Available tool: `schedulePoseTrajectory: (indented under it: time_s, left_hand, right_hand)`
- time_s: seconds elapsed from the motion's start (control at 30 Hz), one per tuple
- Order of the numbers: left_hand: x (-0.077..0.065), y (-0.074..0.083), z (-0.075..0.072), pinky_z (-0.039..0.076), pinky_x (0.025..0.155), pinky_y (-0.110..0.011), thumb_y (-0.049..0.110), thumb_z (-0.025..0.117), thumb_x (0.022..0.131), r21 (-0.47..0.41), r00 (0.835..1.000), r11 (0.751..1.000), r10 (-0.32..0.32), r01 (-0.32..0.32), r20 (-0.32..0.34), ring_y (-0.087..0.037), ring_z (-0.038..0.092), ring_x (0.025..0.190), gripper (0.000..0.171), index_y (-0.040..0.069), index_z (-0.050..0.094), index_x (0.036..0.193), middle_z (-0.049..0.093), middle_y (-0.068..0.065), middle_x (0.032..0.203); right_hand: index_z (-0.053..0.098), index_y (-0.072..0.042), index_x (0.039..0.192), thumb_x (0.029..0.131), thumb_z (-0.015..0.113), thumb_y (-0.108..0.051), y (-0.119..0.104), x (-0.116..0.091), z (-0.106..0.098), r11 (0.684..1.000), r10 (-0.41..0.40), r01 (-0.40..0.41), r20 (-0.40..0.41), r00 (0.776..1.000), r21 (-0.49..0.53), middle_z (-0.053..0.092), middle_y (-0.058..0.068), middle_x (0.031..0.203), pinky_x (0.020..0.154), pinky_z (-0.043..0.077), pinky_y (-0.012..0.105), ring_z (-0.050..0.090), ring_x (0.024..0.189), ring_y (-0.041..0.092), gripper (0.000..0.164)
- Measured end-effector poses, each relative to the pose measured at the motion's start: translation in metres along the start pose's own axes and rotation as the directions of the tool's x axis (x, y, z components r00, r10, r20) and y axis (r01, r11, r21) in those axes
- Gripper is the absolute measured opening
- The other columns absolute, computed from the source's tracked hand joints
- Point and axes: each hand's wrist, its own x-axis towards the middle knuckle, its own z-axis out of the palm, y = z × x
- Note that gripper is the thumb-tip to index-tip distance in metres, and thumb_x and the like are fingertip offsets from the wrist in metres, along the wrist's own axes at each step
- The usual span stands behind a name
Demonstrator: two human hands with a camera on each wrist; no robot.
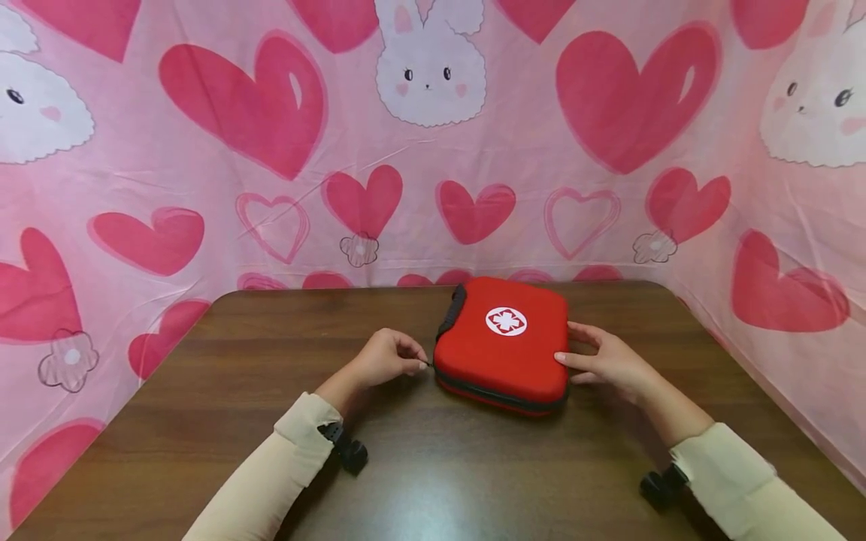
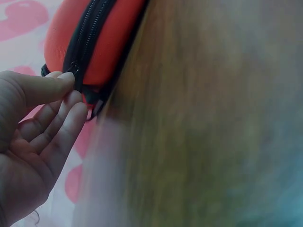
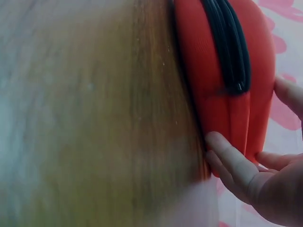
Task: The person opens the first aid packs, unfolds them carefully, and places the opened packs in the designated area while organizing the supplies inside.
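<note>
A red hard-shell first aid case (image 1: 501, 364) with a white round emblem (image 1: 506, 321) lies flat on the table, zipped along the side facing me. My left hand (image 1: 386, 359) is at its near left corner, where thumb and fingertips pinch the zipper pull (image 2: 75, 71). In the left wrist view the black zipper (image 2: 92, 28) runs up from these fingertips, its teeth together. On the opposite side, my right hand (image 1: 612, 364) holds the case by its edge. Its fingers (image 3: 232, 158) touch the lower shell close to the tabletop, with another digit against the upper shell.
The brown wooden table (image 1: 433, 466) has rounded far corners. A pink cloth (image 1: 433, 210) with hearts and rabbits hangs behind it and at both sides. A black carry handle (image 1: 452, 309) is on the case's left side. Black wrist cameras (image 1: 352, 453) sit at both cuffs.
</note>
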Motion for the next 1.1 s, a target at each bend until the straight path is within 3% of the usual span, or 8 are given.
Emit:
schedulePoseTrajectory:
  time_s: [0.1,0.3,0.6,0.87,1.1]
  left_hand:
    - [-0.002,0.004,0.003,0.051,0.052,-0.027,0.001,0.078,0.079,0.019,1.0,1.0,0.014,-0.014,0.023,-0.011,0.059,0.057,0.004,0.003,0.075,0.082,0.066,0.001,0.067]
    - [-0.005,0.006,0.004,0.053,0.051,-0.029,0.002,0.078,0.08,0.033,0.998,0.999,0.036,-0.038,0.041,-0.013,0.058,0.057,0.004,0.004,0.074,0.081,0.065,0.002,0.065]
    - [-0.008,0.001,0.0,0.053,0.051,-0.029,0.002,0.077,0.081,0.074,0.996,0.995,0.061,-0.066,0.069,-0.011,0.059,0.055,0.004,0.001,0.073,0.081,0.066,0.002,0.066]
    - [0.002,-0.001,-0.003,0.051,0.05,-0.027,0.0,0.075,0.08,0.11,0.996,0.991,0.08,-0.077,-0.029,-0.011,0.059,0.055,0.003,-0.001,0.072,0.08,0.066,-0.003,0.066]
    - [0.015,-0.006,-0.004,0.05,0.06,-0.023,0.004,0.075,0.08,0.241,0.981,0.966,0.13,-0.092,-0.145,-0.007,0.058,0.063,0.005,0.005,0.072,0.077,0.068,0.0,0.07]
  right_hand:
    - [0.011,0.001,0.155,0.091,0.07,-0.021,-0.001,0.002,0.002,1.0,0.013,-0.014,0.02,1.0,0.027,0.015,0.028,0.156,0.083,0.056,0.04,0.06,0.108,0.022,0.089]
    - [0.013,-0.006,0.156,0.09,0.071,-0.023,-0.006,0.005,0.003,0.999,0.041,-0.041,0.023,0.999,0.032,0.015,0.024,0.158,0.085,0.056,0.036,0.055,0.115,0.023,0.09]
    - [0.011,-0.006,0.156,0.091,0.07,-0.018,-0.008,0.007,0.002,0.997,0.046,-0.051,0.076,0.996,0.061,0.012,0.025,0.159,0.086,0.055,0.04,0.055,0.114,0.024,0.089]
    - [0.009,-0.004,0.156,0.091,0.07,-0.016,-0.011,0.005,0.003,0.998,0.036,-0.041,0.09,0.995,0.056,0.01,0.027,0.158,0.086,0.055,0.042,0.056,0.113,0.025,0.09]
    - [0.01,-0.004,0.156,0.091,0.07,-0.017,-0.011,0.007,0.001,0.998,0.04,-0.046,0.116,0.992,0.047,0.01,0.027,0.158,0.086,0.054,0.043,0.058,0.11,0.024,0.09]
